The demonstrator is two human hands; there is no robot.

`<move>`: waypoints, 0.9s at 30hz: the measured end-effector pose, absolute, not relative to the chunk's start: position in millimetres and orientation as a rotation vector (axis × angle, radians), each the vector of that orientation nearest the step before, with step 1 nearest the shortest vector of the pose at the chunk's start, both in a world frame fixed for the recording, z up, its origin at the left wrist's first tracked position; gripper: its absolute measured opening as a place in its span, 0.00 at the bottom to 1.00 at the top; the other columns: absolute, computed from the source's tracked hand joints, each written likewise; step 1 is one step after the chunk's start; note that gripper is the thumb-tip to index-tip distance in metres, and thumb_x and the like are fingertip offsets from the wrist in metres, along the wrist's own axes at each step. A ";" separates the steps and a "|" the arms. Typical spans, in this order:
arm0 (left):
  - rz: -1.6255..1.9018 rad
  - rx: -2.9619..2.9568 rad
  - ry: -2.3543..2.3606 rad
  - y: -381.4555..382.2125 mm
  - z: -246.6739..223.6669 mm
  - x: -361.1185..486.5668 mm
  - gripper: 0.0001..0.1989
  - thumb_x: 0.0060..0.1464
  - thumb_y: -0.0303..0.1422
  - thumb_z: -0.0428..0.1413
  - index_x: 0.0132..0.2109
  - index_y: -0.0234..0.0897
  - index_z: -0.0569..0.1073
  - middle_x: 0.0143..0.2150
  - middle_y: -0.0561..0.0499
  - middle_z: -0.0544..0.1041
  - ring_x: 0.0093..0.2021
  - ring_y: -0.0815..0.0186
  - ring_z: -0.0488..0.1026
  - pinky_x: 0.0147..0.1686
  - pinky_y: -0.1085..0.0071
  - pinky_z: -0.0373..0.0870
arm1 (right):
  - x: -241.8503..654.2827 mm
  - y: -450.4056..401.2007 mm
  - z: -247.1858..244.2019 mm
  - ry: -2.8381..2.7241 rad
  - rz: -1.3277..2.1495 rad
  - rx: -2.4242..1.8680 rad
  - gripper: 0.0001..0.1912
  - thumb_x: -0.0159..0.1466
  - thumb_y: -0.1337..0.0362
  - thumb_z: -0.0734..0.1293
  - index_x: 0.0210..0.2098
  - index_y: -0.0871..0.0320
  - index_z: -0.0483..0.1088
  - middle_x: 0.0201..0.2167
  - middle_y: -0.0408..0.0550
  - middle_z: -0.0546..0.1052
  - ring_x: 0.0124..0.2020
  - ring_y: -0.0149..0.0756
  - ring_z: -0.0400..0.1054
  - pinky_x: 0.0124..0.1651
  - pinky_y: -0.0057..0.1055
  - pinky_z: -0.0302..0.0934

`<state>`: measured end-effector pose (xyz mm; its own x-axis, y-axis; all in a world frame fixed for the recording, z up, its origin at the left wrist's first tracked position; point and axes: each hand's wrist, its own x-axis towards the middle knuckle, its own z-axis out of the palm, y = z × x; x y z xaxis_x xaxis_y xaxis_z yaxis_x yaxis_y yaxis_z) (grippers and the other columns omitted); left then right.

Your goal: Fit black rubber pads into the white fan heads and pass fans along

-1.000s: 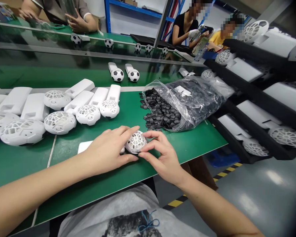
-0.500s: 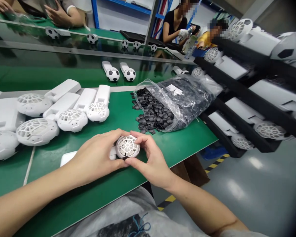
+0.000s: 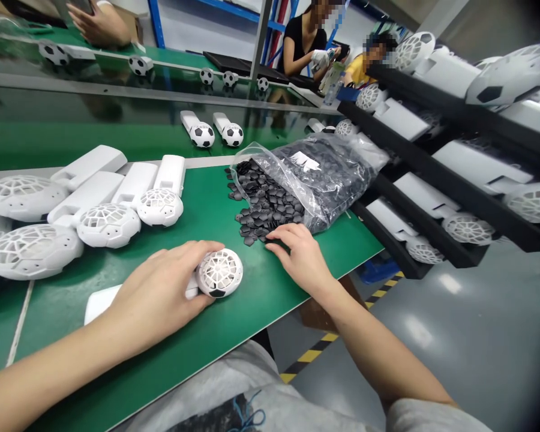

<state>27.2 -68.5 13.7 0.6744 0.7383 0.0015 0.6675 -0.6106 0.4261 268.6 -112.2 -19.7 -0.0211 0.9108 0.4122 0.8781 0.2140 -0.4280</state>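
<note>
Head view: the left hand (image 3: 162, 288) is curled around the ball-headed casing (image 3: 220, 270), thumb at the near side and fingers over the far side, gripping it where the round head meets the handle (image 3: 99, 303). The casing sits near the front edge of the green table (image 3: 270, 306), its handle pointing left and partly hidden by the forearm. That grip seems chosen to steady the casing while leaving its head uncovered. The right hand (image 3: 301, 258) is half curled at the near edge of a heap of black pieces (image 3: 274, 207), thumb and forefinger slightly apart; no piece can be seen in its hold. The heap spills from a clear bag (image 3: 342, 174) lying by the table's right edge, its mouth turned left, probably to keep the pieces within reach. More white casings (image 3: 110, 225) stand close together toward the table's far left corner, heads facing the person, perhaps for easy picking up.

The casing in hand is white, its rounded head topped by an open web of ribs. One black patch shows low on the near side, beside the thumb; its far side is out of sight.
</note>
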 end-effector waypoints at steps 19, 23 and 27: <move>0.188 2.611 1.012 -80.2 16.9 1.3 0.31 0.46 0.26 0.47 0.58 0.51 0.60 0.49 0.52 0.72 0.50 0.55 0.66 0.54 0.52 0.56 | 252.2 -126.2 2.6 -1.919 0.434 -1.447 0.07 0.63 0.69 0.62 0.38 0.55 0.71 0.35 0.45 0.75 0.37 0.33 0.70 0.41 0.31 0.65; 0.179 2.546 1.047 -84.6 18.6 3.3 0.35 0.43 0.45 0.58 0.59 0.46 0.59 0.52 0.47 0.70 0.55 0.52 0.62 0.59 0.48 0.46 | 225.4 -145.8 6.4 -1.900 0.686 -1.271 0.05 0.62 0.67 0.65 0.36 0.55 0.72 0.33 0.44 0.74 0.36 0.31 0.69 0.40 0.28 0.64; 0.208 2.514 1.112 -88.2 20.1 7.8 0.39 0.39 0.56 0.56 0.57 0.44 0.63 0.50 0.46 0.71 0.54 0.52 0.63 0.60 0.47 0.45 | 206.3 -153.8 4.4 -1.885 0.752 -1.164 0.05 0.61 0.68 0.66 0.36 0.55 0.73 0.31 0.42 0.76 0.32 0.30 0.68 0.37 0.28 0.64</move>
<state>7.8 -88.2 20.1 0.6756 0.7371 -0.0186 0.6804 -0.6135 0.4008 206.3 -153.8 4.4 -0.2754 0.9105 0.3084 0.4483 0.4054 -0.7967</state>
